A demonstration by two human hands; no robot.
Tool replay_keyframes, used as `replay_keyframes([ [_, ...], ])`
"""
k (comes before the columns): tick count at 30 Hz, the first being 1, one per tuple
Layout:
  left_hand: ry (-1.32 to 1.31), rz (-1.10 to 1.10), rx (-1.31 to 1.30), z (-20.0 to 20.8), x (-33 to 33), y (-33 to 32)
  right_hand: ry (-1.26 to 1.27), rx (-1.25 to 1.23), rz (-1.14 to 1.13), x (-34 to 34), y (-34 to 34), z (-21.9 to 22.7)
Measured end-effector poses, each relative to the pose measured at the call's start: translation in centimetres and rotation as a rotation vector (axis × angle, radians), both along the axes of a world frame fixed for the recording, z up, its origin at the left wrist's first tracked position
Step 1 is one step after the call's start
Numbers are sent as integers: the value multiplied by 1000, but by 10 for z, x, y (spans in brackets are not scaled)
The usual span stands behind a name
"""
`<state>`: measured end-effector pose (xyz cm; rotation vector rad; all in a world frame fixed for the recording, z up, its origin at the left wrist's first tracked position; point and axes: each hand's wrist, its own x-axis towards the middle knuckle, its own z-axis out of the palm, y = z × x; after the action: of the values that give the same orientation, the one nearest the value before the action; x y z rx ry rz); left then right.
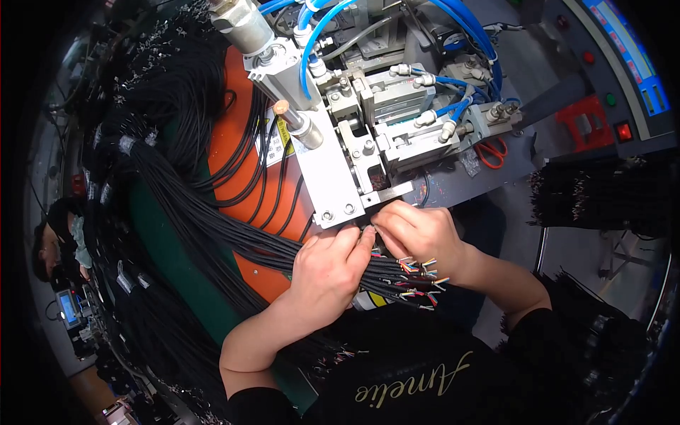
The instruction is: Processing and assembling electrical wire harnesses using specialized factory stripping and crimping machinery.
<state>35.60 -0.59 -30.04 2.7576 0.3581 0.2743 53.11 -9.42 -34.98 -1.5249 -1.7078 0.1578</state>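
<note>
Just below the front plate of a pneumatic machine (333, 177), my two hands meet with fingertips almost touching. My left hand (327, 273) is closed, thumb and forefinger pinched at what looks like a black cable's end, mostly hidden by the fingers. Curled in a pinch too, my right hand (419, 234) sits under the machine's metal bar (389, 193); what lies between its fingers is hidden. A thick bundle of black cables (212, 212) passes beneath my left hand. Its stripped ends (418, 273) fan out below my right hand, showing thin coloured wires.
Blue air hoses (489, 42) arch over the machine. An orange work surface (237, 170) and a green mat (159, 219) lie left. More cable bundles hang at right (588, 191). A control panel (630, 64) with buttons stands at upper right. Red-handled tool (491, 152) lies behind.
</note>
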Motion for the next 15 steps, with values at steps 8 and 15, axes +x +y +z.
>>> replay_keyframes([
  [8, -5, -2, 19, -1, 0, 2, -75, -25, 19, 1, -2, 7],
  [15, -27, 80, -110, -3, -10, 3, 294, -301, 48, 7, 0, -7],
])
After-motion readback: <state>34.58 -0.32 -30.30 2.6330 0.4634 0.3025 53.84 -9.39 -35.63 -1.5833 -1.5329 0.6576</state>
